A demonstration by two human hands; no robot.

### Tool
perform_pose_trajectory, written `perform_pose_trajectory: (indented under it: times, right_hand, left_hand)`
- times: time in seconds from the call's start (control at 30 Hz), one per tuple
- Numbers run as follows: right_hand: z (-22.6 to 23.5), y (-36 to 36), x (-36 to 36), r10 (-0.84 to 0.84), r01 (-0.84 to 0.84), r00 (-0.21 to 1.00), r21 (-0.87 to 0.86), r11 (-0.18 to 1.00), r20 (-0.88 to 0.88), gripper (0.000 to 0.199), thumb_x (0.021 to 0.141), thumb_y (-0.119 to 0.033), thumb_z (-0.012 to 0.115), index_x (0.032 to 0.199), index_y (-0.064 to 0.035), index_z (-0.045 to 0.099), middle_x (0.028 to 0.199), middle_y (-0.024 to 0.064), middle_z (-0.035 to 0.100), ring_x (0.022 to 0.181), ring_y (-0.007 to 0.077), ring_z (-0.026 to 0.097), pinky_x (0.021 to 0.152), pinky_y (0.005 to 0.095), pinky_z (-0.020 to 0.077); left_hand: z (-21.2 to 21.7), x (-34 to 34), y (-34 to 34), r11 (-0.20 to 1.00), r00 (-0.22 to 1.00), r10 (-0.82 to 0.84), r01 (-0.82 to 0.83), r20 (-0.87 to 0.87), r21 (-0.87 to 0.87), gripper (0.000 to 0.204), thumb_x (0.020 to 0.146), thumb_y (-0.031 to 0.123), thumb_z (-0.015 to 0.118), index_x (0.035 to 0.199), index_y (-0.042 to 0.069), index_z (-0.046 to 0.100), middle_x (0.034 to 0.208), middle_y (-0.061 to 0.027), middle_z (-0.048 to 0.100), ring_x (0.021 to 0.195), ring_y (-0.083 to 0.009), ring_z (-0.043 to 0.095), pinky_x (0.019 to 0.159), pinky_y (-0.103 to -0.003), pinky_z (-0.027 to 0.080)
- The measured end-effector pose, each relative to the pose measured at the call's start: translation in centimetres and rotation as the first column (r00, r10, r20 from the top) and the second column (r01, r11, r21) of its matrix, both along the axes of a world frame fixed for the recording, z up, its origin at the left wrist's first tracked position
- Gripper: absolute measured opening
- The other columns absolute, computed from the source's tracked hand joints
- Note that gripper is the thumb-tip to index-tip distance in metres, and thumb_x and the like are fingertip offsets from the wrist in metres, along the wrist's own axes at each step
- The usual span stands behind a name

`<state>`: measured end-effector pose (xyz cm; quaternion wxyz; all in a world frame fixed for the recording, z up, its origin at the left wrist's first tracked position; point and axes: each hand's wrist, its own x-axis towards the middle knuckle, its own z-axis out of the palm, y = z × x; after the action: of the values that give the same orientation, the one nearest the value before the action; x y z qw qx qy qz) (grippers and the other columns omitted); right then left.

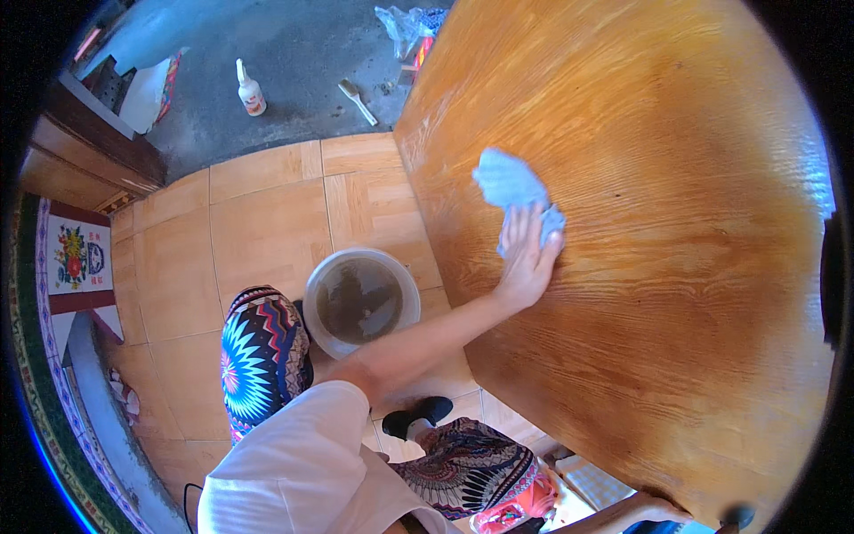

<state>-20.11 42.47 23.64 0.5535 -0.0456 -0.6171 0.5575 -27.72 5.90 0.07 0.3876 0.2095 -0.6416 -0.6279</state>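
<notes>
My left hand (532,258) presses a light blue cloth (511,181) against the broad face of a brown wood-grain door (676,240). Its fingers are bunched over the lower part of the cloth, and the upper part spreads flat on the wood. At the bottom right, my right hand (656,508) grips the lower edge of the door, near a dark round knob (737,515). Below my left forearm stands a whitish bucket (412,298) holding murky water.
Tan tiles (267,227) cover the floor near my patterned knees. Beyond them, on grey concrete (294,53), are a white spray bottle (252,96), a brush (358,101) and a clear plastic bag (402,28). A flower-patterned panel (82,254) lines the left.
</notes>
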Motion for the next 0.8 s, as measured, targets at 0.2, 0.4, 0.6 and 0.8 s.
perform_pose_trajectory:
  times: [0.2, 0.4, 0.6, 0.8]
  right_hand:
    - [-0.3, -0.2, -1.0, -0.042, 0.042, 0.999, 0.021, 0.999, -0.014, 0.078, 0.094, -0.064, 0.033, 0.143, -0.0048, 0.043, 0.149, 0.0171, 0.04, 0.135, 0.0376, 0.039, 0.113, 0.0525, 0.0303]
    - [-1.5, -0.7, -0.1, -0.081, 0.081, 0.997, 0.026, 0.996, 0.014, 0.078, 0.094, -0.064, 0.033, 0.143, -0.0048, 0.043, 0.149, 0.0171, 0.04, 0.134, 0.0377, 0.039, 0.113, 0.0525, 0.0305]
    - [-3.5, -2.0, -0.3, -0.061, 0.06, 0.997, 0.029, 0.998, 0.045, 0.077, 0.094, -0.064, 0.033, 0.143, -0.0047, 0.043, 0.149, 0.0171, 0.04, 0.134, 0.0377, 0.039, 0.112, 0.0525, 0.0307]
    - [-5.3, -3.4, 1.9, -0.095, 0.092, 0.992, 0.036, 0.995, 0.079, 0.077, 0.094, -0.063, 0.033, 0.143, -0.0046, 0.044, 0.149, 0.0171, 0.04, 0.134, 0.0378, 0.04, 0.112, 0.0526, 0.031]
  left_hand:
    - [-2.9, -6.2, -12.7, 0.972, 0.972, 0.232, -0.233, 0.033, 0.033, 0.062, 0.102, 0.039, 0.039, 0.143, -0.007, 0.036, 0.147, -0.0297, 0.038, 0.14, -0.043, 0.03, 0.117, -0.047, 0.019]
    - [-15.9, -9.8, -18.0, 0.928, 0.964, 0.247, -0.264, 0.096, 0.263, 0.064, 0.102, 0.043, 0.038, 0.141, -0.009, 0.04, 0.145, -0.0298, 0.041, 0.138, -0.0396, 0.035, 0.116, -0.041, 0.025]
    - [-25.4, -6.4, -11.7, 0.849, 0.905, -0.032, -0.2, 0.425, 0.489, 0.066, 0.102, 0.045, 0.04, 0.146, -0.004, 0.031, 0.145, -0.0267, 0.043, 0.134, -0.0383, 0.041, 0.111, -0.043, 0.032]
    - [-9.0, -4.3, -11.6, 0.88, 0.994, -0.065, 0.098, -0.086, 0.465, 0.065, 0.103, 0.039, 0.04, 0.152, 0.001, 0.022, 0.153, -0.0257, 0.031, 0.143, -0.0367, 0.029, 0.116, -0.04, 0.024]
